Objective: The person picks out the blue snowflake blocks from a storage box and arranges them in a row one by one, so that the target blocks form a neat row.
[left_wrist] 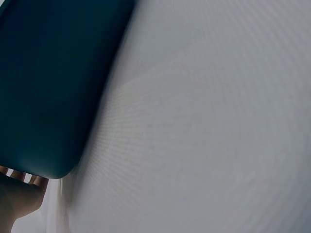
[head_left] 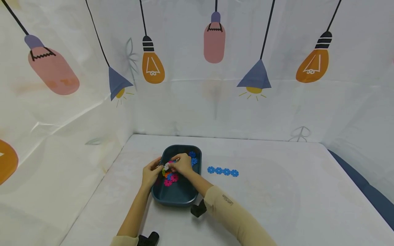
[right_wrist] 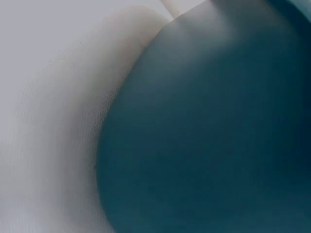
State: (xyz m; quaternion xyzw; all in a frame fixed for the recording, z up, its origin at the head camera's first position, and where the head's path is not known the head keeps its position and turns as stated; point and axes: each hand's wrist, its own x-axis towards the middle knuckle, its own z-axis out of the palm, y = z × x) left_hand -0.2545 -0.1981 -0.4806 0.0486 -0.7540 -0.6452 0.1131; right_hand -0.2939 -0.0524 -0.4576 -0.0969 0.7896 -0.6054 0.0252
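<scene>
A dark teal tray (head_left: 175, 199) holds small flower-shaped plastic pieces in pink (head_left: 167, 182), blue, orange, green and white. My right hand (head_left: 183, 164) reaches over the tray from the right, and its bent fingers pinch a white flower-shaped piece (head_left: 167, 166). At the tray's left rim is my left hand (head_left: 150, 173), with its thumb pointing inward near that white piece. The left wrist view catches part of the left hand (left_wrist: 22, 196), its fingertips hidden behind the tray's rim; what they touch is not visible. Only the tray (right_wrist: 209, 131) and table fill the right wrist view.
Right of the tray, several blue flower-shaped pieces (head_left: 223, 171) lie in a row on the white table (head_left: 277, 191). More blue pieces (head_left: 193, 158) rest in the tray's far right corner. A white sheet (head_left: 191, 102) printed with lamps stands behind the table.
</scene>
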